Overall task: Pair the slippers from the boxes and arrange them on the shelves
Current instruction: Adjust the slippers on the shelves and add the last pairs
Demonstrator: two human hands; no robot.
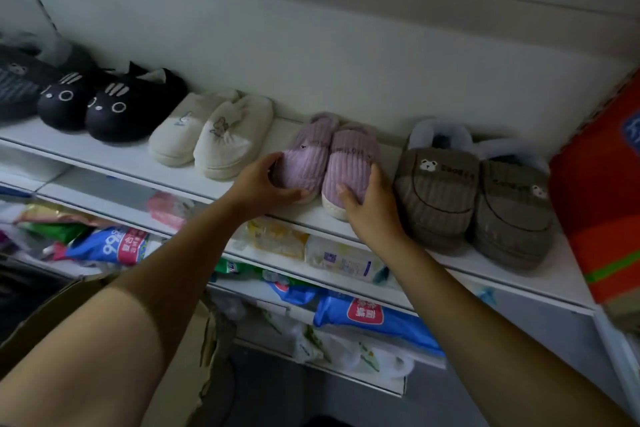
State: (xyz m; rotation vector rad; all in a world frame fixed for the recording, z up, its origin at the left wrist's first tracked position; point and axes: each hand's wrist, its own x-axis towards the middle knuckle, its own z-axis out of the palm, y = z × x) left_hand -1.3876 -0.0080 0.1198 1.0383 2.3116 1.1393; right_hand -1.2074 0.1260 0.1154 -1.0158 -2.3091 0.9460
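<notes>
While both bare forearms reach up from below, the left hand [258, 184] cups the toe of the left purple slipper [303, 163] and the right hand [372, 206] clasps the toe of the right purple slipper [349, 166]. Both slippers sit touching on the white shelf [145, 163], between a cream pair [211, 135] and a brown pair [474, 194].

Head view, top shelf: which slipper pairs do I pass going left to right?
Dark grey pair at the edge → black cat-face pair → cream pair → purple pair, with left hand and right hand on it → brown bear pair.
</notes>
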